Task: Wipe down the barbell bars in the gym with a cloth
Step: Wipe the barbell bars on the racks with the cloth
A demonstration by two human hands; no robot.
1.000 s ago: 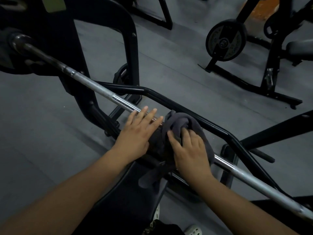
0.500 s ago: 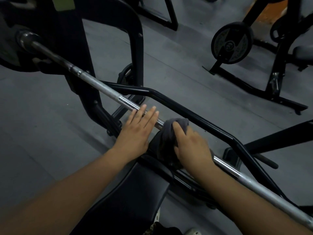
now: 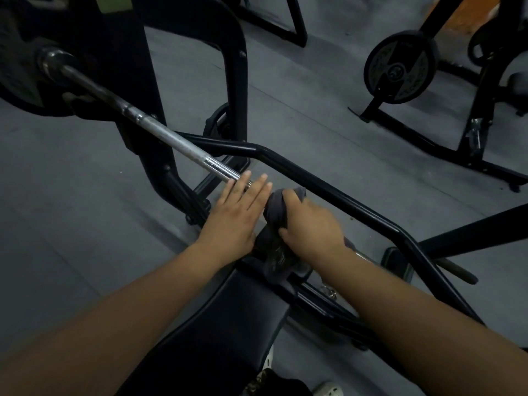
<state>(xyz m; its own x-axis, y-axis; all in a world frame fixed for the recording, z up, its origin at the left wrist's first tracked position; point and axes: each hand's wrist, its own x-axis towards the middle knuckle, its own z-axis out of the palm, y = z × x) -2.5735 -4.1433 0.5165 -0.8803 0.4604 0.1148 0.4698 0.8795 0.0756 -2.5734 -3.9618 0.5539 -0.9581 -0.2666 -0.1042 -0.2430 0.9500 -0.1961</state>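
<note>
A steel barbell bar (image 3: 171,138) runs from a weight plate at the upper left down to the lower right, resting on a black bench rack. My left hand (image 3: 237,212) lies flat on the bar with straight fingers. Right beside it my right hand (image 3: 308,227) grips a dark grey cloth (image 3: 277,207) wrapped round the bar. The cloth's loose end hangs below the bar. My right forearm hides the bar's lower right stretch.
A black bench pad (image 3: 217,332) lies under my arms. A bent black frame tube (image 3: 328,192) runs just behind the bar. A tall rack upright (image 3: 234,81) stands behind the bar. Another rack with a weight plate (image 3: 400,67) stands at the upper right on grey floor.
My right hand has turned over the bar with the cloth, curling tighter round it and bunching it. My left hand stays flat on the bar. The view has shifted slightly.
</note>
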